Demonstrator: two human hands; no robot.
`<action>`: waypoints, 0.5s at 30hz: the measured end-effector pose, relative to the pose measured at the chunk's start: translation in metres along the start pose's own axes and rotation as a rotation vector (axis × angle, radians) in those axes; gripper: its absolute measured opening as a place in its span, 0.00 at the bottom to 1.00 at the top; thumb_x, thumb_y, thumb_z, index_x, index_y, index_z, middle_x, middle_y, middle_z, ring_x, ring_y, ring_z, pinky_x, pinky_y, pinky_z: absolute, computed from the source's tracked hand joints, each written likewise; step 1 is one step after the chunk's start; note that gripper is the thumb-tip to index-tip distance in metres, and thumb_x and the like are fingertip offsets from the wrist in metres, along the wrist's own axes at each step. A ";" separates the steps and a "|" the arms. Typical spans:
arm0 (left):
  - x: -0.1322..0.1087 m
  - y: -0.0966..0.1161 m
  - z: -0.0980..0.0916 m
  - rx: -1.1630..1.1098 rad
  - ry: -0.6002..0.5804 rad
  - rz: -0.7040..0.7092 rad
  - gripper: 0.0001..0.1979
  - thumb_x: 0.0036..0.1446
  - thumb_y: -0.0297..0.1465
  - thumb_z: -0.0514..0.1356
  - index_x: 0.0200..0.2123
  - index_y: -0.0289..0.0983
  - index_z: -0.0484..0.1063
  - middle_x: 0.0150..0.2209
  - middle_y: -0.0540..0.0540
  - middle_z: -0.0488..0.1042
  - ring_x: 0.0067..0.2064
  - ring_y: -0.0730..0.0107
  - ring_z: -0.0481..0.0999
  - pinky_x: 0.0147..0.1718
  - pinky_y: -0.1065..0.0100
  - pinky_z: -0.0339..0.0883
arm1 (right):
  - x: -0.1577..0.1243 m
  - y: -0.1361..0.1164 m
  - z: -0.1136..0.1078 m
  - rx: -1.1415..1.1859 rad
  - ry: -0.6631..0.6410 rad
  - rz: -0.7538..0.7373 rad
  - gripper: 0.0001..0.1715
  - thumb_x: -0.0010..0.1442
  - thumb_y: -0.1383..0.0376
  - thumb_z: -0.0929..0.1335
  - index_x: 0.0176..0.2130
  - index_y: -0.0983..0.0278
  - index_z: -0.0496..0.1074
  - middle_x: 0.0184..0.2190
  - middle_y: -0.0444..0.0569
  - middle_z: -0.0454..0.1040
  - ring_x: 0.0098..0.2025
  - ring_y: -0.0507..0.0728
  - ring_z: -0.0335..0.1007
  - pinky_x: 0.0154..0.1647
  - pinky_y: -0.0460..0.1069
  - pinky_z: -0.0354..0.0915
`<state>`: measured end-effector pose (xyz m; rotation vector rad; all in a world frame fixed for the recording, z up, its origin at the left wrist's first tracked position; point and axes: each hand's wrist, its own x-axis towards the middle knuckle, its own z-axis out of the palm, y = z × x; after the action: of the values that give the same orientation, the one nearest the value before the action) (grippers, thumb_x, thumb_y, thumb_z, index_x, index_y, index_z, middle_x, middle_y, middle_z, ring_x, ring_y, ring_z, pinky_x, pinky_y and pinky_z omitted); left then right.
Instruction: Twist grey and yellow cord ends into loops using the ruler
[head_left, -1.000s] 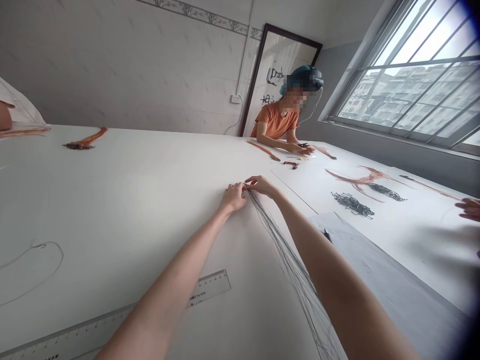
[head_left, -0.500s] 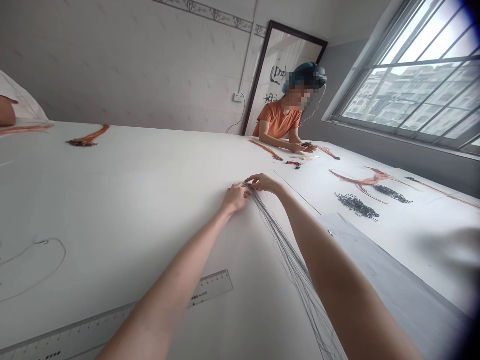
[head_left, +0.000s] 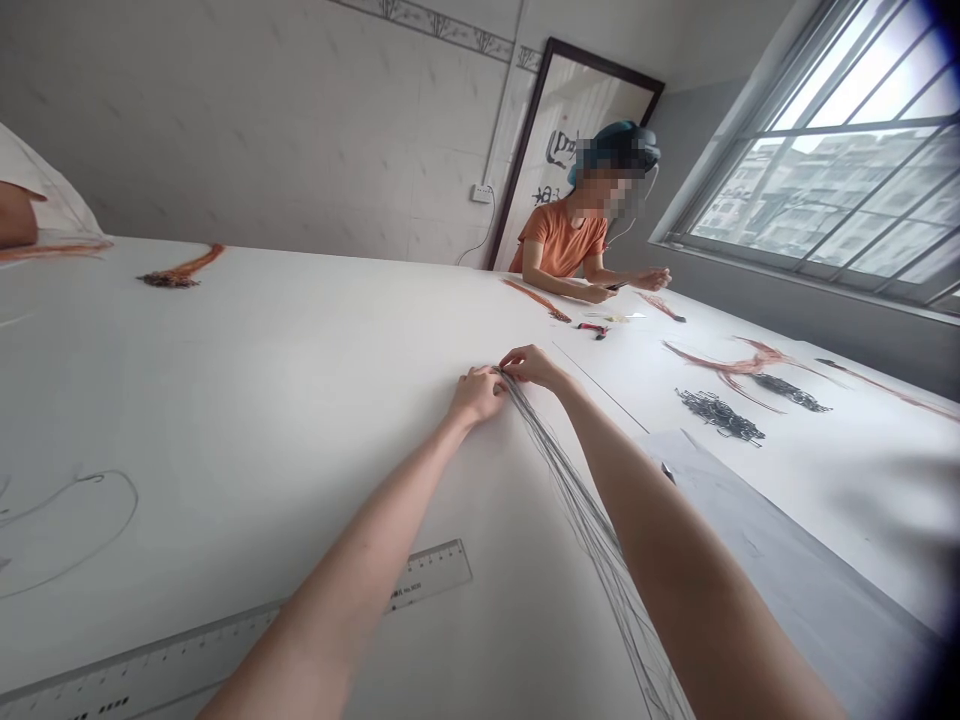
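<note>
A long bundle of thin grey wires (head_left: 577, 500) lies on the white table (head_left: 285, 370), running from my body out to both hands. My left hand (head_left: 477, 393) is closed on the far end of the bundle, fingers curled over it. My right hand (head_left: 531, 366) pinches the same end just beside the left, fingertips touching the wires. Both arms stretch far forward over the table.
A clear ruler (head_left: 427, 575) lies near my left forearm; a single looped wire (head_left: 75, 520) sits at the left. A grey sheet (head_left: 750, 540) lies to the right. Piles of dark clips (head_left: 720, 413) and orange cords (head_left: 739, 358) are beyond. A person in an orange shirt (head_left: 562, 245) works at the far side.
My hands stay on the wire ends with only slight finger shifts. The view has drifted a little. The person opposite has moved a hand out to the right.
</note>
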<state>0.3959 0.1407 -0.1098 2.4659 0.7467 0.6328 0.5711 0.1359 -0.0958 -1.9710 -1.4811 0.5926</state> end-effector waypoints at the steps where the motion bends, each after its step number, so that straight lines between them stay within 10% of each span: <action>1: 0.000 0.000 0.000 -0.004 0.003 -0.003 0.12 0.60 0.34 0.55 0.45 0.35 0.68 0.50 0.42 0.67 0.51 0.62 0.67 0.50 0.53 0.63 | -0.001 -0.001 0.000 0.003 0.002 0.017 0.12 0.62 0.62 0.64 0.42 0.69 0.68 0.36 0.48 0.71 0.33 0.50 0.69 0.32 0.47 0.69; 15: 0.001 -0.002 0.002 -0.051 0.056 -0.166 0.16 0.60 0.34 0.56 0.49 0.34 0.64 0.48 0.41 0.67 0.47 0.62 0.70 0.44 0.56 0.68 | -0.001 -0.010 0.003 0.052 0.074 0.186 0.14 0.62 0.62 0.64 0.45 0.68 0.67 0.41 0.50 0.70 0.39 0.53 0.69 0.39 0.52 0.69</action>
<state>0.3974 0.1421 -0.1122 2.3193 0.9341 0.6517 0.5619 0.1377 -0.0912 -2.0818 -1.2346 0.6232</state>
